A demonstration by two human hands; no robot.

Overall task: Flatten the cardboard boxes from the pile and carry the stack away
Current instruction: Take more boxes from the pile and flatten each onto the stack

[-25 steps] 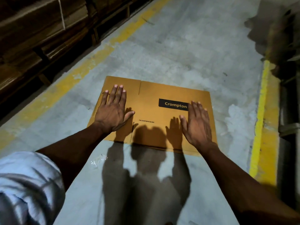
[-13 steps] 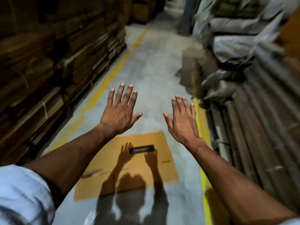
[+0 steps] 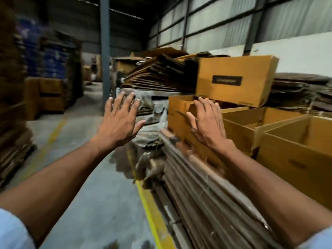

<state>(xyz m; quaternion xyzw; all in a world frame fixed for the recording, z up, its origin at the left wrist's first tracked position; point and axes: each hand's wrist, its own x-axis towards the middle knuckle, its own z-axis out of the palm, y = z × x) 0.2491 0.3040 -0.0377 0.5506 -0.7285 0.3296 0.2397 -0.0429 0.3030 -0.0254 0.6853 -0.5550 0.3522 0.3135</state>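
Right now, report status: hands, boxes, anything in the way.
Left hand open, empty, in the air. Right hand open, at the nearest box in the pile. Labelled box sits on top behind it. Nothing blocking.

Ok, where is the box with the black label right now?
Head view, upper right: the labelled box sits atop open boxes, just beyond the right hand.

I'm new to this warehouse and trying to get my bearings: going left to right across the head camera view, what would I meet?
Dark cardboard stack → blue stacked goods → steel pillar → left hand → right hand → labelled box on top → open boxes at the far right.
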